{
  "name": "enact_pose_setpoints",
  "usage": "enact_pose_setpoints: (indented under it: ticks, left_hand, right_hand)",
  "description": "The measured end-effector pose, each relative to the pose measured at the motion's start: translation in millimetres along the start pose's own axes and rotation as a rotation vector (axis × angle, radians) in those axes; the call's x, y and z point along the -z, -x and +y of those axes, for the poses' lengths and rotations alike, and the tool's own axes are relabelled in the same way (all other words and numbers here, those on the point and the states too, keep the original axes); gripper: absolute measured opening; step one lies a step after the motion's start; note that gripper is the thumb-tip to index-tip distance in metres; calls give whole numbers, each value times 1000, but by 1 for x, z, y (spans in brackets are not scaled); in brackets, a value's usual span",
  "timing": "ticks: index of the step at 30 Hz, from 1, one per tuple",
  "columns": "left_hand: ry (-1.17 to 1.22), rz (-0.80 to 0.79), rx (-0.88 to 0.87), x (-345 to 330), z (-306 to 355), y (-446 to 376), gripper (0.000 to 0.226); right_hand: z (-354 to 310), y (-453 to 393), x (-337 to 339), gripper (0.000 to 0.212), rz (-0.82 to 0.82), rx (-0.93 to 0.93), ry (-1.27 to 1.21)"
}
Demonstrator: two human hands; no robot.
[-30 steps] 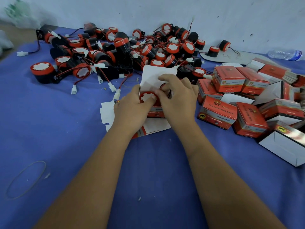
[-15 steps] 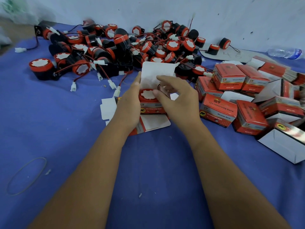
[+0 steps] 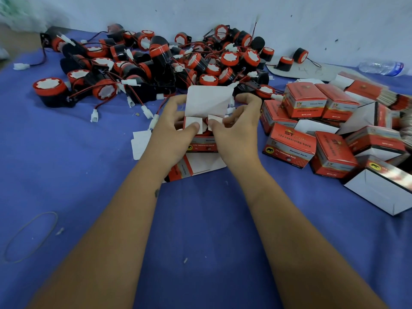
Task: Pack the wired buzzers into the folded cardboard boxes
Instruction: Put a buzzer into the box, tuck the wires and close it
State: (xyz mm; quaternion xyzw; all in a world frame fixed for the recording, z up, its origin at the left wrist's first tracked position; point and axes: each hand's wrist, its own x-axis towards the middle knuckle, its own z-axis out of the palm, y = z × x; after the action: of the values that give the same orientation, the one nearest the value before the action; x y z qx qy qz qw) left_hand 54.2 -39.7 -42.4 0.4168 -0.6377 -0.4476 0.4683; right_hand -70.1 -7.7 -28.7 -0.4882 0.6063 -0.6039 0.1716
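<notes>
At the centre of the blue table (image 3: pixel 66 175), both hands are on the open box (image 3: pixel 201 145), and the picture has changed in a hurry: a second ago the fingers were still pushing the buzzer down through the top, half a second ago its white face was still showing, and now the two small side flaps (image 3: pixel 192 124) are folded in over it. The left hand (image 3: pixel 176 132) grips the box's left side with its thumb pressing the left flap flat; the right hand (image 3: pixel 236 130) mirrors it, thumb down on the right flap, fingers curled round the far corner. The buzzer (image 3: pixel 206 133) sits inside the box, only a sliver of red visible between the flaps. The big white lid (image 3: pixel 207 101) stands upright behind, not yet tucked. That means the loading looks done for this one and only the closing is left, by my read. Behind lies the heap of loose buzzers (image 3: pixel 156 63), wires tangled; to the right, a cluster of closed boxes (image 3: pixel 289 143) and some empty ones. Flat blanks (image 3: pixel 196 166) lie under the box.
</notes>
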Motion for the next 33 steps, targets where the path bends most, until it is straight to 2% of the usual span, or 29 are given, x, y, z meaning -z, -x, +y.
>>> enact_pose_setpoints:
  ticks: [2, 5, 8, 10, 13, 17, 18, 19, 24, 33]
  left_hand:
    - [-2, 33, -32, -1, 0, 1, 40]
    - [-52, 89, -84, 2, 0, 0, 27]
    - [-98, 41, -73, 9, 0, -1, 25]
    - [-29, -21, -10, 18, 2, -2, 29]
    - [22, -66, 125, 32, 4, -3, 40]
    - [-105, -57, 101, 34, 5, 3, 22]
    - [-159, -56, 51, 33, 5, 4, 15]
    - [-207, -68, 9, 32, 4, 5, 17]
    - [-216, -165, 43, 40, 1, 4, 44]
    - [-141, -50, -20, 33, -3, 2, 27]
  right_hand:
    - [3, 0, 2, 56, -25, -10, 9]
    - [9, -5, 11, 21, -163, -38, 38]
    - [14, -9, 21, 43, -215, -22, -54]
    - [15, -11, 26, 49, -259, -72, -123]
    - [17, -14, 31, 42, -311, -116, -133]
    - [19, -9, 36, 17, -388, -57, -63]
    - [20, -8, 36, 18, -400, -35, -6]
    - [22, -7, 36, 22, -415, -19, 36]
    - [21, -8, 42, 38, -505, -6, 59]
    - [22, -4, 30, 30, -352, 182, 213]
